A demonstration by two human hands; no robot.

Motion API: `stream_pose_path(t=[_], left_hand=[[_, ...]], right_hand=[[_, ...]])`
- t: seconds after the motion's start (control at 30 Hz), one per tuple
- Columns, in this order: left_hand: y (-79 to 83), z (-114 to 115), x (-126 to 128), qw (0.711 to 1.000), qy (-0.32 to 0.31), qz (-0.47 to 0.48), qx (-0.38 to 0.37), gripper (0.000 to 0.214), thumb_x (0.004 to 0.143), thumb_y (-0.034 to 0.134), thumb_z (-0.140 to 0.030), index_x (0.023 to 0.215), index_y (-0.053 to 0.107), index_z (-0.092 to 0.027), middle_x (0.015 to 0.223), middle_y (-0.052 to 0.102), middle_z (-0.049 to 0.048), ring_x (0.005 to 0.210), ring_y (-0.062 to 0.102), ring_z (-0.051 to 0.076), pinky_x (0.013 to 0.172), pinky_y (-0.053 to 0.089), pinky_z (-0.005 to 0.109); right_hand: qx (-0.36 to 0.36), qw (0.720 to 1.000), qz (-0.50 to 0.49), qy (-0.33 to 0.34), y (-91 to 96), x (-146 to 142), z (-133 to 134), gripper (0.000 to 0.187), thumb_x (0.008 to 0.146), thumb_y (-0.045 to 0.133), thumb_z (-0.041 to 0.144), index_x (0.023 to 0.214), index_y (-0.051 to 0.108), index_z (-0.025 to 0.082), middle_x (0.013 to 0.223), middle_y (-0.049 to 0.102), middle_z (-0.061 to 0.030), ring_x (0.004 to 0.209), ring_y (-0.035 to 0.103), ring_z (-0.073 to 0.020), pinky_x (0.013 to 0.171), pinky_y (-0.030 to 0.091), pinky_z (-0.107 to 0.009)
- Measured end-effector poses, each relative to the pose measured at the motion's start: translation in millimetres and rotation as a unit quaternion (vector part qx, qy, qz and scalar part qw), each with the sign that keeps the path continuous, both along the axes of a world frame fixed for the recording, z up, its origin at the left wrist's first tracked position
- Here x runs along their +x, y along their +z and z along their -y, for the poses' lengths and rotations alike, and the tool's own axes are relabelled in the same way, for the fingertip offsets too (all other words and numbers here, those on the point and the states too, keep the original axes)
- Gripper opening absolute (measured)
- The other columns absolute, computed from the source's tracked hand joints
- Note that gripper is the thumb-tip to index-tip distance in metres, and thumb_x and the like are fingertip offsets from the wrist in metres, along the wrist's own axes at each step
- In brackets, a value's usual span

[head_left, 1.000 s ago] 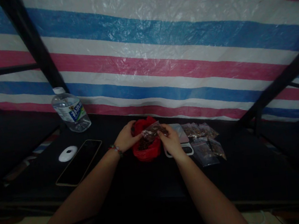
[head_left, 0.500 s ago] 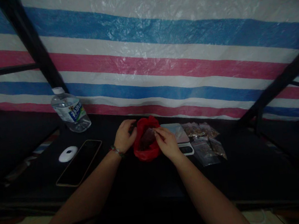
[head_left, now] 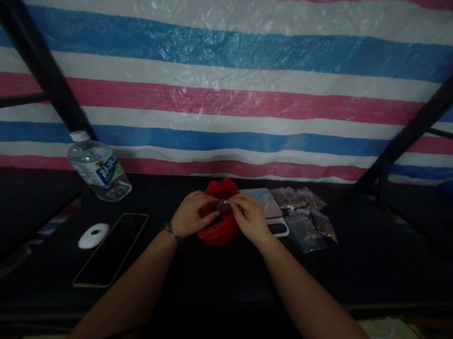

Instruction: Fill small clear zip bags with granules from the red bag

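Fingers of our right hand pinch the edge of a small clear bag over the open mouth of the red plastic bag, while our left hand has just swung in from the red bag's left side, its fingers curled close to the clear one, though we cannot tell whether they grip it. That seems to put both hands around its opening, with the scale and the filled packets lying to our right on the desk.
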State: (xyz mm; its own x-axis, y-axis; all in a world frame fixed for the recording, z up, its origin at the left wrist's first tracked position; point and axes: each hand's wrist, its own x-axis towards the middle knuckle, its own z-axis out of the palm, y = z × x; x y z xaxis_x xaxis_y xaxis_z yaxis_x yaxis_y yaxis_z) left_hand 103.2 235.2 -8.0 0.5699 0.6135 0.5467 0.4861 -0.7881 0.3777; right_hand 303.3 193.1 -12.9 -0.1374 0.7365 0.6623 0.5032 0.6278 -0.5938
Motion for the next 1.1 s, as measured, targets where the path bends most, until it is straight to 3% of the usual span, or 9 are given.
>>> stream_pose_path(t=[0.17,0.33,0.5,0.67,0.83,1.0,1.1], left_hand=[[-2.1,-3,1,1.000,0.011,-0.023,0.012,0.023,0.083,0.058,-0.038,0.094,0.069,-0.022,0.090,0.070,0.0049,0.087,0.061,0.019,0.086,0.043,0.034],[-8.0,-8,-1,0.999,0.038,-0.027,0.023,0.019,0.086,0.054,-0.031,0.089,0.069,-0.020,0.089,0.070,0.0052,0.087,0.060,0.019,0.087,0.043,0.035],[-11.8,-6,-2,0.995,0.072,0.063,0.008,0.020,0.086,0.051,-0.030,0.089,0.066,-0.017,0.087,0.068,0.0065,0.086,0.061,0.019,0.083,0.046,0.033],[-20.0,-5,-2,0.977,0.077,0.173,-0.096,0.025,0.082,0.058,-0.039,0.092,0.063,-0.016,0.087,0.068,0.0054,0.079,0.063,0.017,0.074,0.050,0.029],[-20.9,-7,0,0.962,0.072,0.198,-0.172,0.032,0.077,0.064,-0.046,0.086,0.067,-0.015,0.083,0.071,0.0054,0.075,0.065,0.018,0.072,0.052,0.029],[-23.4,-11,0,0.956,0.100,0.220,-0.169,0.031,0.077,0.063,-0.045,0.085,0.068,-0.015,0.084,0.071,0.0060,0.074,0.066,0.018,0.071,0.053,0.029],[-25.7,-13,-2,0.964,0.098,0.206,-0.135,0.032,0.077,0.065,-0.043,0.096,0.067,-0.016,0.089,0.071,0.0058,0.080,0.066,0.018,0.078,0.052,0.031]], right_hand=[[-0.019,0.995,-0.088,-0.035,1.3,2,-3,0.012,0.083,0.058,0.025,0.078,0.068,0.021,0.082,0.066,-0.0039,0.082,0.061,-0.0177,0.076,0.049,-0.031],[-0.053,0.987,-0.143,-0.049,-6.1,5,-11,0.018,0.087,0.052,0.028,0.083,0.068,0.020,0.088,0.066,-0.0046,0.084,0.061,-0.0176,0.079,0.048,-0.031],[-0.110,0.969,-0.220,-0.038,-16.3,4,-17,0.017,0.083,0.056,0.032,0.087,0.067,0.020,0.088,0.068,-0.0039,0.082,0.062,-0.0178,0.075,0.051,-0.031],[-0.185,0.941,-0.283,-0.001,-16.2,1,-15,0.017,0.075,0.065,0.036,0.082,0.066,0.020,0.077,0.068,-0.0014,0.067,0.062,-0.0166,0.066,0.052,-0.030],[-0.197,0.940,-0.278,0.001,-17.0,1,-17,0.017,0.076,0.063,0.034,0.084,0.067,0.019,0.076,0.068,-0.0017,0.067,0.064,-0.0172,0.066,0.052,-0.030],[-0.199,0.957,-0.208,-0.021,-14.4,7,-18,0.019,0.076,0.064,0.034,0.084,0.070,0.018,0.076,0.070,-0.0034,0.070,0.064,-0.0191,0.067,0.050,-0.030],[-0.166,0.972,-0.160,-0.051,-9.2,12,-17,0.020,0.080,0.058,0.032,0.084,0.071,0.018,0.078,0.071,-0.0044,0.073,0.064,-0.0193,0.069,0.049,-0.031]])
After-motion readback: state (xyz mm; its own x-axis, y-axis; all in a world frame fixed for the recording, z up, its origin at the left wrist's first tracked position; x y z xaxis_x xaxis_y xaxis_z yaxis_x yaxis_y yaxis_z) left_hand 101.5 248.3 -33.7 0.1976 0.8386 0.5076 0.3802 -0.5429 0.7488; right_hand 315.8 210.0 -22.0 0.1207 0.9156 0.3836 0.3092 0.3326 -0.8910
